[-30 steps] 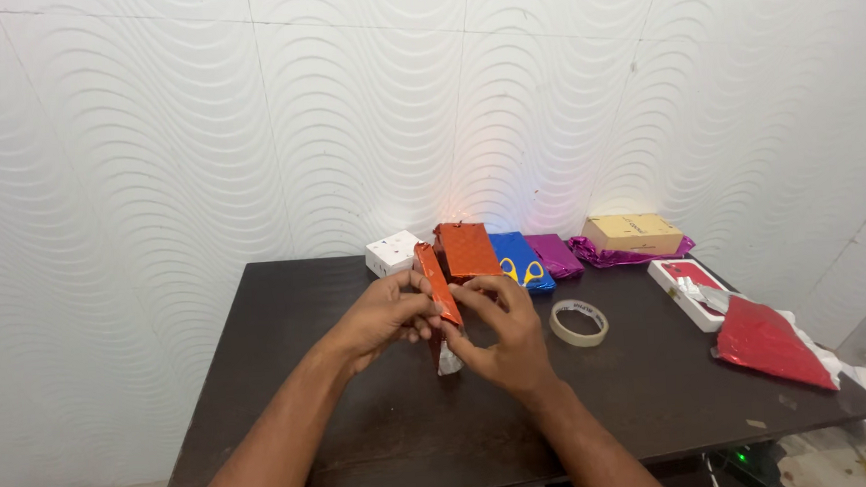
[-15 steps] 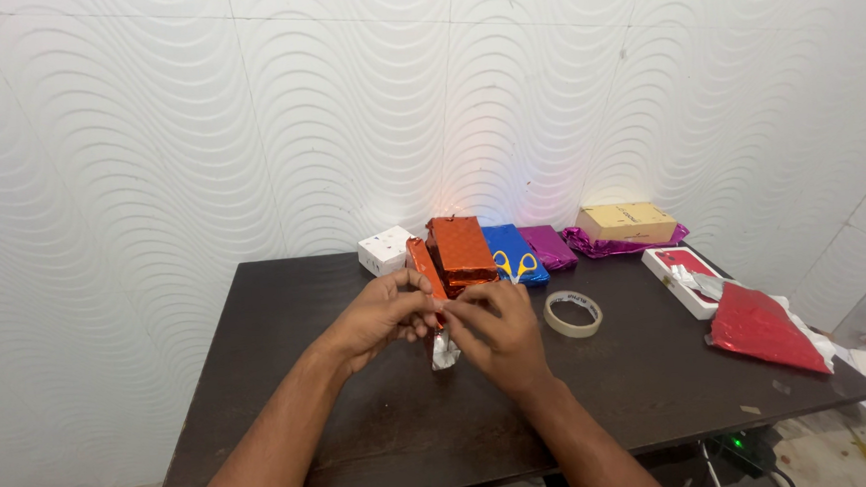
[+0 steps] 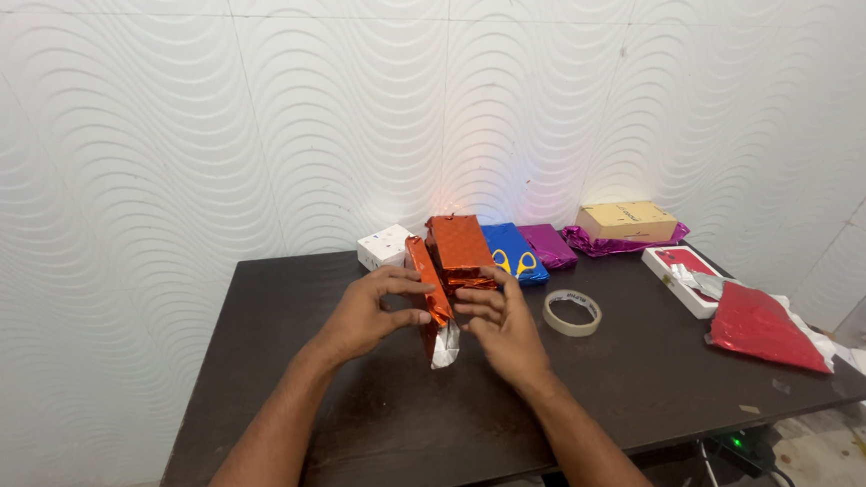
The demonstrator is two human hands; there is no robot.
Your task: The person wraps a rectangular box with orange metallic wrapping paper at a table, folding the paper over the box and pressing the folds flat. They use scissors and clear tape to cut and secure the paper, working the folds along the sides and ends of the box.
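Observation:
A slim box wrapped in shiny orange foil (image 3: 430, 294) stands on edge on the dark table (image 3: 364, 418), with a silver flap of loose foil at its near end. My left hand (image 3: 365, 313) presses against its left side, fingers spread. My right hand (image 3: 493, 325) rests against its right side with the fingers extended and apart. The box is held between the two hands.
Behind stand a white box (image 3: 385, 246), an orange wrapped parcel (image 3: 459, 248), a blue parcel with yellow scissors (image 3: 514, 262) on it, and a purple parcel (image 3: 549, 245). A tape roll (image 3: 572, 312), a tan box (image 3: 627, 222), a red-white box (image 3: 684, 278) and red foil (image 3: 762, 329) lie to the right.
My fingers have gone from pinching the foil at the box's near end to lying flatter and more spread on its two sides. The box stays upright in place.

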